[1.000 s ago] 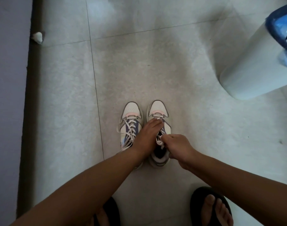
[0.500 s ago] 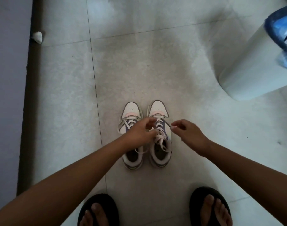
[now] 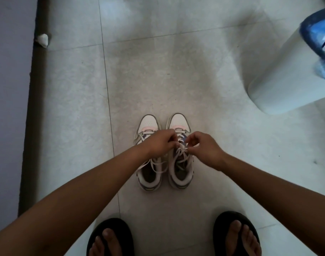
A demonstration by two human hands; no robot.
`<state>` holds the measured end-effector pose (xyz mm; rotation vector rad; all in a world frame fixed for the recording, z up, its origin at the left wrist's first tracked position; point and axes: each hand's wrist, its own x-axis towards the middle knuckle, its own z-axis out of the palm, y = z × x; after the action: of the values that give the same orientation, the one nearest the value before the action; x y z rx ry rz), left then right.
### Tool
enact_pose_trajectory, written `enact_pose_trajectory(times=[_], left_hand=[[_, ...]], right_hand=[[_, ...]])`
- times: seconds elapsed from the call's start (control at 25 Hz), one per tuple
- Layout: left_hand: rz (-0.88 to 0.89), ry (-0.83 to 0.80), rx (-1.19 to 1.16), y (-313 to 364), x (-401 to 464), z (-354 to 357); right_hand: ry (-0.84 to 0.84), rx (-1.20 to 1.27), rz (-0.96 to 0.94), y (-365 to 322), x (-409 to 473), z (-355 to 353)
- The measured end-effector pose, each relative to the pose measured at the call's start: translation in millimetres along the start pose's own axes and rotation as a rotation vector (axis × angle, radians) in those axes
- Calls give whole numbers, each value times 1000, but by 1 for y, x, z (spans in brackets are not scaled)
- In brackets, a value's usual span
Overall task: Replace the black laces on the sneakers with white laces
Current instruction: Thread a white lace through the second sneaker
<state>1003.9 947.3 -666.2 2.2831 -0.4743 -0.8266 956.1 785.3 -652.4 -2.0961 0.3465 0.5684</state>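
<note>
Two sneakers (image 3: pixel 164 154) are sitting side by side in the middle of the frame; the left hand (image 3: pixel 161 143) and right hand (image 3: pixel 204 146) are both pinching the white lace (image 3: pixel 182 150) over the right-side shoe.

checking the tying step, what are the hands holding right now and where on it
Both the left hand and the right hand pinch the white lace of the right-side sneaker, near its top eyelets.

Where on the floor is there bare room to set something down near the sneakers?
Bare tile lies beyond the sneakers, up to the white bin; also between the sneakers and the wall, and right of the right hand. Crowded: both hands, left hand too, on the laces, and by the sandals.
</note>
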Motion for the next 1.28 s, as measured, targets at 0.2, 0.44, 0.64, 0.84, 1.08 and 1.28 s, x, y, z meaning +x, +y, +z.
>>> enact_pose_trajectory(times=[0.2, 0.44, 0.64, 0.84, 1.08, 1.28], left_hand=[[-57, -23, -29, -4, -2, 0], [-69, -11, 20, -6, -2, -3], [-85, -19, 65, -7, 1, -1], [-100, -27, 39, -7, 1, -1], [-96, -63, 159, -8, 2, 2], [-93, -56, 168, -10, 3, 3]], right_hand=[[-192, 283, 276, 1, 14, -17], [-228, 827, 425, 8, 15, -30], [-412, 176, 263, 9, -6, -19], [-195, 138, 178, 4, 5, -7], [32, 111, 373, 20, 20, -5], [-46, -466, -402, 14, 3, -17]])
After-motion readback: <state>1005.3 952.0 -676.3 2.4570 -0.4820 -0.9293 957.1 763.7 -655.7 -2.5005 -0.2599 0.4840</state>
